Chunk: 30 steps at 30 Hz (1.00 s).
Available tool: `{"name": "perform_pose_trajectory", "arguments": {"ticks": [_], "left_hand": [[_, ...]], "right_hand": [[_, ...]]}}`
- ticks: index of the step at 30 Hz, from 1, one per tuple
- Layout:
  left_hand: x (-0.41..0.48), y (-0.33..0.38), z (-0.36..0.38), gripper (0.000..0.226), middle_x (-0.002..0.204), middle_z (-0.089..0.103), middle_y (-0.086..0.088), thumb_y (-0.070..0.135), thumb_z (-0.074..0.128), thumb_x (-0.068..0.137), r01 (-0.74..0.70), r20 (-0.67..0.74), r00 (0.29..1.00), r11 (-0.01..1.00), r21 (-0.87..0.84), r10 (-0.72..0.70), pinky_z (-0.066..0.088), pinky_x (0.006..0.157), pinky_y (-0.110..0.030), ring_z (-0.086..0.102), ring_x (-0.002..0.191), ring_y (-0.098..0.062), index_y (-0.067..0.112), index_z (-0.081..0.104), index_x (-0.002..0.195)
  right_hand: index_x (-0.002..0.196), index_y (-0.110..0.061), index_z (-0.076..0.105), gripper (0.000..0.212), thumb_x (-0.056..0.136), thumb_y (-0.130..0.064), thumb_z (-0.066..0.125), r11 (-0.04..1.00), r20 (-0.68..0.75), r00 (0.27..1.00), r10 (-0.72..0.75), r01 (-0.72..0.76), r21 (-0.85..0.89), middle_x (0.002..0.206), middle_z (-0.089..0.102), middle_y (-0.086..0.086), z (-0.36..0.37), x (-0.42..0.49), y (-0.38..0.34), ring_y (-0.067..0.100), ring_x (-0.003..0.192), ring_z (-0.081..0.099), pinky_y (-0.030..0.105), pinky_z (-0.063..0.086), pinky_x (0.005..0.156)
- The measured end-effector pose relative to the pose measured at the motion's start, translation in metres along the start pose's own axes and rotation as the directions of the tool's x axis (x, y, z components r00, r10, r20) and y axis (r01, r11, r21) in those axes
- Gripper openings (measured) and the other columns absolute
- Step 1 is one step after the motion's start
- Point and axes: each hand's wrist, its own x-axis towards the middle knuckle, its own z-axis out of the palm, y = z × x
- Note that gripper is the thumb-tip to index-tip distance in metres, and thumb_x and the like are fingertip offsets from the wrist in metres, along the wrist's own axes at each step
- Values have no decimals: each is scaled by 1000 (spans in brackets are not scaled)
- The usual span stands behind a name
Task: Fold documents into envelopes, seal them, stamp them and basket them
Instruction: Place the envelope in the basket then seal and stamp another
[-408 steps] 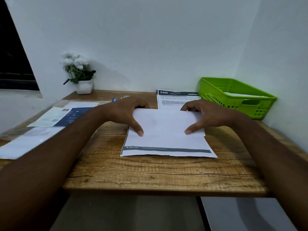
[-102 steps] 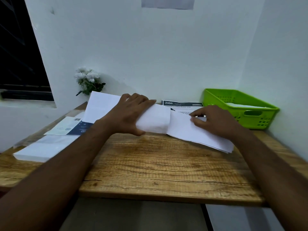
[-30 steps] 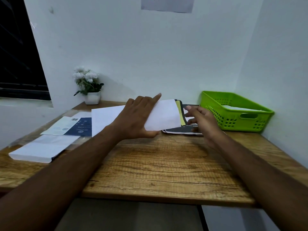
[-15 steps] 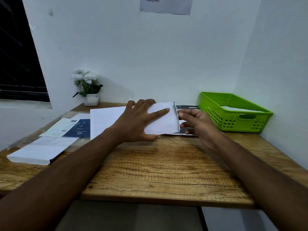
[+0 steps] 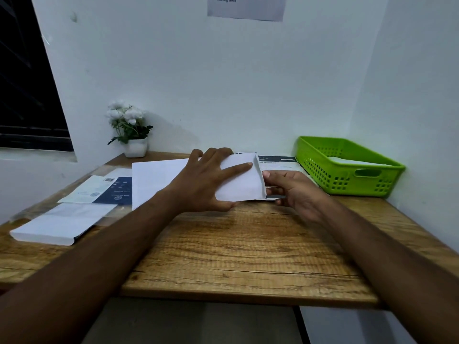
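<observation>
A long white envelope [image 5: 159,181] lies across the far middle of the wooden desk [image 5: 238,249]. My left hand [image 5: 206,181] rests on its right half, fingers spread on top and thumb under the near edge. My right hand [image 5: 290,188] is at the envelope's open right end, fingertips at the mouth where a sliver of the folded document's dark edge [image 5: 274,196] shows. A green plastic basket [image 5: 347,167] with white paper inside stands at the far right.
A printed sheet [image 5: 278,162] lies behind my right hand. At the left are a white paper stack [image 5: 62,223] and a blue-and-white sheet [image 5: 104,191]. A small white flower pot [image 5: 131,135] stands at the back. Walls close the back and right side.
The folded document has gone deeper into the envelope; a second ago more of it and a yellow strip showed at the mouth. My right hand has come closer to the opening.
</observation>
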Motion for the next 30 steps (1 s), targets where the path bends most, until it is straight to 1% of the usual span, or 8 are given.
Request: {"name": "perform_pose_trajectory", "arguments": {"ticks": [3,9,13,16,21,25,28,30], "left_hand": [[0,1,-1,86,143,34,-11,71,51,72,-7,8,1000,1000,11,7,28,97,-46,34,128,-29,38,26,148],[1,5,-1,75,153,23,-17,66,51,78,-88,-4,996,995,37,88,30,98,-50,33,132,-34,43,28,146],[1,5,3,78,156,16,-15,66,52,78,-90,-17,996,996,-7,90,27,103,-50,28,137,-31,36,28,147],[2,6,5,87,153,26,-11,66,58,75,-60,-49,997,996,-59,57,24,105,-48,31,136,-28,20,31,144],[3,12,0,103,150,33,-4,82,48,70,10,-109,994,982,-188,-31,22,108,-47,31,135,-20,16,26,147],[14,19,-10,88,140,47,1,74,48,77,93,-139,979,936,-339,-147,23,107,-44,45,126,-16,20,30,145],[38,23,-18,75,131,56,6,70,54,76,223,6,969,861,-457,-247,29,101,-39,50,120,-12,25,45,135],[57,23,-25,62,116,63,9,68,57,72,286,98,955,791,-542,-278,38,92,-36,56,108,-12,26,59,116]], "right_hand": [[102,-15,74,22,89,-31,65,1000,7,1000,-4,4,7,79,71,-7,-1,0,0,4,68,62,19,39,52],[110,-10,71,30,88,-30,66,999,38,999,6,-8,48,89,71,1,-3,0,0,8,73,64,19,45,54],[101,-15,72,17,87,-23,69,998,29,999,-25,23,56,84,72,-1,-1,-1,0,8,68,65,20,48,52],[95,-15,71,12,83,-16,73,996,-42,997,-71,73,50,83,72,0,3,-2,1,11,68,66,22,49,50],[100,-6,70,21,82,-15,76,980,-154,968,-197,192,-46,87,68,5,4,4,4,10,67,63,24,49,48],[99,-4,71,17,84,-13,73,930,-143,924,-354,331,-162,86,67,7,6,3,3,12,65,60,24,48,50],[93,-7,72,11,86,-14,73,869,-112,878,-465,429,-246,69,66,-4,6,-3,1,6,52,52,22,42,50],[92,-4,71,7,88,-10,71,824,-89,845,-527,483,-296,56,60,-14,7,-8,-2,0,48,49,16,39,50]]}}
